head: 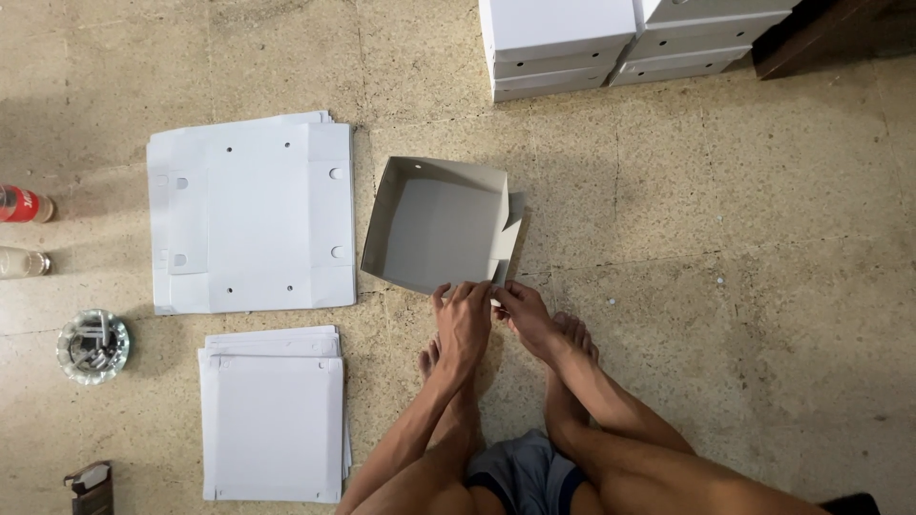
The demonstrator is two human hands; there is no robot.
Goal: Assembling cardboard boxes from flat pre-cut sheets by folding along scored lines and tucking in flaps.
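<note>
A white cardboard box [434,224] with raised walls sits on the floor in front of me, half folded. My left hand [464,319] presses on the near wall of the box, fingers curled over its edge. My right hand [520,310] pinches a flap at the near right corner of the same box. Both hands touch each other at that corner. My bare feet lie just below the hands.
A stack of flat white box blanks [250,215] lies to the left, a smaller stack of white sheets [274,415] below it. Finished white boxes [558,43] are piled at the top. Two bottles [24,205] and a glass ashtray [93,345] rest at the far left.
</note>
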